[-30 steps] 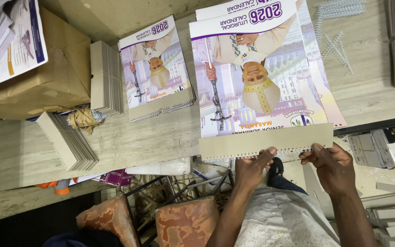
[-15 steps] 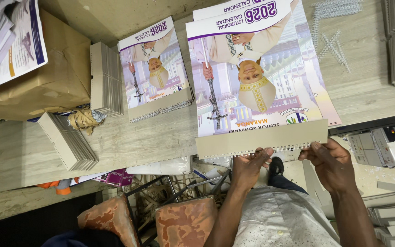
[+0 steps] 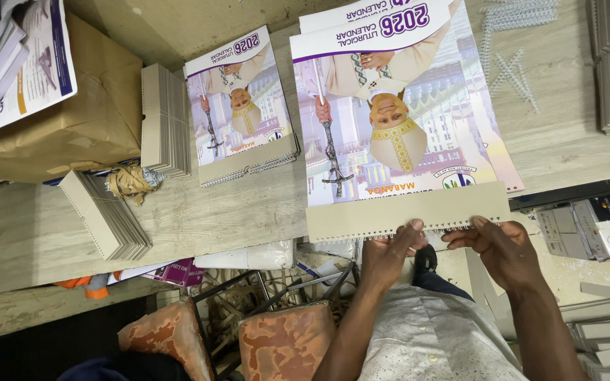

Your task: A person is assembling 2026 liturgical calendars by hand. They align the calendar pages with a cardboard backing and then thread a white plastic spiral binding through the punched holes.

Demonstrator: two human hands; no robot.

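Your left hand (image 3: 390,250) and right hand (image 3: 503,243) still pinch the calendar's (image 3: 397,120) near edge (wire binding there); it has slid slightly left on the table (image 3: 234,212).

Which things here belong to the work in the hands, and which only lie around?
In the work: left hand and right hand at the large calendar, its grey backing card, its wire binding.

Lying around: small calendar, card stacks, loose wire coils, brown parcel.
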